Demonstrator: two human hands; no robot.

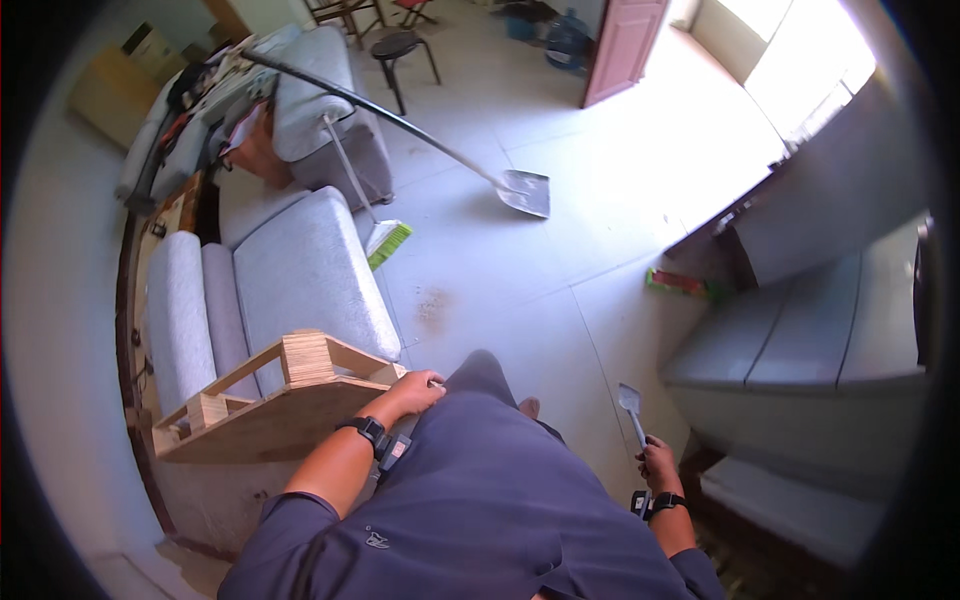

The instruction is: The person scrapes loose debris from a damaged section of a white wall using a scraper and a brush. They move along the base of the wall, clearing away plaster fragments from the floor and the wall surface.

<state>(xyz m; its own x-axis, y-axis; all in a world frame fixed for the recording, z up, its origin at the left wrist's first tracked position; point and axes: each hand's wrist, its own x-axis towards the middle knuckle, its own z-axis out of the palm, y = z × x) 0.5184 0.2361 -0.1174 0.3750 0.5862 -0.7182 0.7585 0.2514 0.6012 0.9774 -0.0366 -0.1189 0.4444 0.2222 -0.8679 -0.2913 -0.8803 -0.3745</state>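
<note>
My right hand (657, 462), low at the right, is closed round the handle of a small grey shovel (630, 402). The blade points up and away from me, above the floor. My left hand (416, 393) is beside the end of a wooden frame (290, 395), in front of my body. Its fingers are curled, with a small pale spot at the fingertips that is too small to name. I cannot tell whether this hand touches the frame. Sandy dirt (432, 308) lies on the tiled floor ahead of my legs.
Grey sofa sections (305, 265) line the left side. A broom (385, 240) with green bristles leans there, and a long-handled shovel (525, 192) rests its blade on the floor. A black stool (398, 48) stands farther back. Grey cabinets (790, 325) and a red-green packet (680, 282) are at the right.
</note>
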